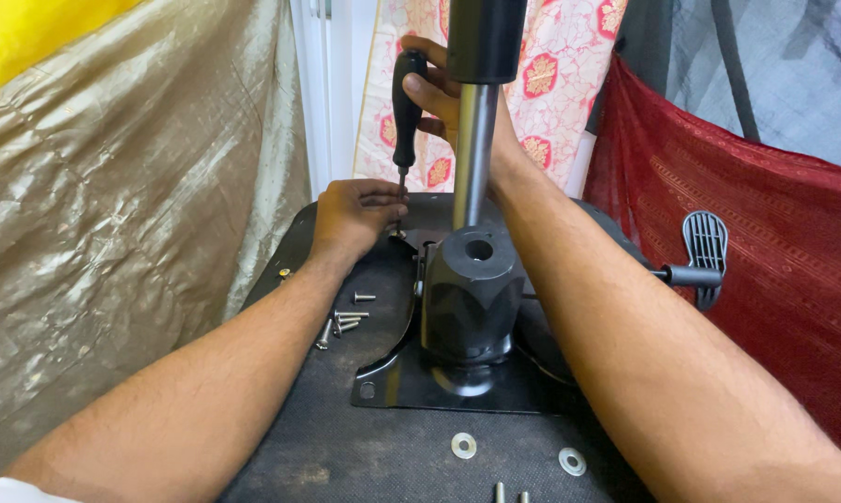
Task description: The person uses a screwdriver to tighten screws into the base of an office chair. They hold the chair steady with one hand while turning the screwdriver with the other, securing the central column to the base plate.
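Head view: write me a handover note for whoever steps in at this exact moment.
Right hand grips the screwdriver upright, tip at the plate's far corner.
Left hand steadies the tip; fingers pinch the shaft.
Spare screws lie left of the plate; two washers sit near its front edge.
Done: plate sits on the seat base.
Left: front-left hole is empty.

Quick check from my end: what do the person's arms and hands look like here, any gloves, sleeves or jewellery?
Both hands are bare: no gloves on the left hand or the right hand, and no rings, watch or bands show. Both forearms are uncovered along their whole visible length, with fine dark hair. Only a small bit of white cloth, probably a sleeve edge, shows at the lower left corner by the left arm.
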